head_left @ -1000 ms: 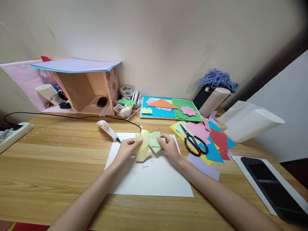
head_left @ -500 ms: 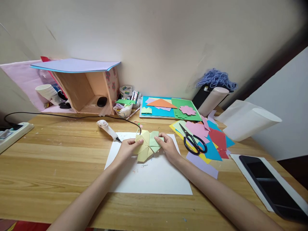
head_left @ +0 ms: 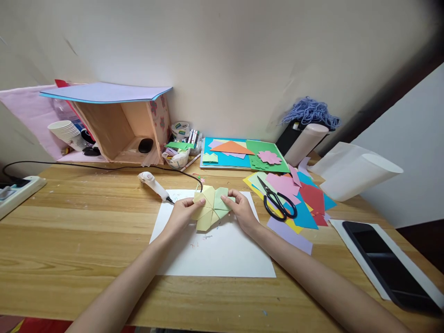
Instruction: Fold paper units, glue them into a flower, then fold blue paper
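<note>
Between left hand (head_left: 179, 215) and right hand (head_left: 243, 213) sit pinched folded papers (head_left: 207, 213).

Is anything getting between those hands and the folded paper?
Nothing visible does. The left hand pinches the yellow paper directly, and the right hand pinches the green paper. The glue gun lies to the left and the scissors to the right, neither in between.
</note>
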Action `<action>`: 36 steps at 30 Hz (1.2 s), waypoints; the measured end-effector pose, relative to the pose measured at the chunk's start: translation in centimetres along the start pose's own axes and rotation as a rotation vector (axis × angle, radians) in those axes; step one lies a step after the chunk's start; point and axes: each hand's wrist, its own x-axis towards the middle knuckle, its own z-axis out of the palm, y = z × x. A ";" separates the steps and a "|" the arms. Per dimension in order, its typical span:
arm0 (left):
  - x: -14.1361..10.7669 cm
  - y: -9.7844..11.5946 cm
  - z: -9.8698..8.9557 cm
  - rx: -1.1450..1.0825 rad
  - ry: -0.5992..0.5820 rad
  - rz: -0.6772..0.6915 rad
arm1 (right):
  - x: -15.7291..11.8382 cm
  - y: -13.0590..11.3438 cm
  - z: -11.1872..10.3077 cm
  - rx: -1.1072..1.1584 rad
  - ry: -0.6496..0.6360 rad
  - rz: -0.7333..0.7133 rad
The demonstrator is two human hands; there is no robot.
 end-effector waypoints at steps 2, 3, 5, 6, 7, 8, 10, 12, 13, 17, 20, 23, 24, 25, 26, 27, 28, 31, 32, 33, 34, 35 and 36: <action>0.1 -0.1 0.0 0.015 0.023 0.002 | 0.0 -0.1 0.0 0.011 -0.006 0.014; 0.1 -0.1 0.0 0.020 0.029 -0.001 | 0.0 -0.1 0.0 0.012 -0.009 0.022; 0.1 -0.1 0.0 0.021 0.028 -0.007 | 0.1 -0.2 0.0 0.004 -0.009 0.033; 0.1 -0.1 0.0 0.019 0.025 -0.008 | 0.1 -0.2 0.0 -0.003 -0.010 0.033; 0.0 -0.1 0.0 0.018 0.021 -0.005 | 0.1 -0.2 0.0 -0.010 -0.010 0.031; 0.0 -0.1 0.0 0.017 0.018 -0.001 | 0.1 -0.3 0.0 -0.014 -0.011 0.025; 0.0 -0.1 0.0 0.019 0.014 0.008 | 0.1 -0.4 0.0 -0.014 -0.016 0.018; 0.0 0.0 0.0 0.019 0.018 0.016 | 0.0 -0.5 0.1 -0.006 -0.022 0.017; -0.1 0.1 0.1 0.020 0.025 0.020 | 0.0 -0.5 0.1 -0.003 -0.026 0.018; -0.3 0.4 0.3 0.041 0.037 0.026 | 0.0 -0.5 0.2 -0.009 -0.045 0.018; -0.5 0.6 0.3 0.071 0.042 0.015 | 0.0 -0.3 0.1 -0.028 -0.059 0.008; -0.5 0.6 0.3 0.109 0.058 0.012 | 0.0 -0.1 0.0 -0.049 -0.067 -0.008; -0.5 0.6 0.3 0.121 0.057 0.010 | 0.0 -0.1 0.0 -0.059 -0.070 -0.014; -0.5 0.5 0.3 0.133 0.058 0.007 | 0.0 -0.1 0.0 -0.070 -0.076 -0.021; -0.5 0.5 0.3 0.143 0.059 0.003 | 0.0 -0.1 -0.1 -0.081 -0.086 -0.029; -0.5 0.6 0.3 0.154 0.063 -0.003 | 0.0 -0.1 -0.1 -0.092 -0.097 -0.035; -0.5 0.6 0.3 0.166 0.070 -0.011 | -0.1 -0.1 -0.1 -0.103 -0.110 -0.039; -0.5 0.8 0.2 0.176 0.065 -0.035 | -0.1 -0.2 -0.1 -0.132 -0.141 -0.040; -0.6 0.8 0.2 0.179 0.054 -0.044 | -0.1 -0.2 -0.1 -0.139 -0.147 -0.041; -0.6 0.9 0.1 0.186 0.041 -0.051 | -0.1 -0.2 -0.2 -0.145 -0.151 -0.044; -0.6 1.0 0.0 0.196 0.027 -0.056 | -0.1 -0.2 -0.2 -0.148 -0.155 -0.050; -0.6 1.0 -0.1 0.208 0.013 -0.060 | -0.1 -0.2 -0.2 -0.149 -0.160 -0.058; -0.6 1.1 -0.2 0.222 -0.001 -0.063 | -0.1 -0.2 -0.2 -0.149 -0.166 -0.065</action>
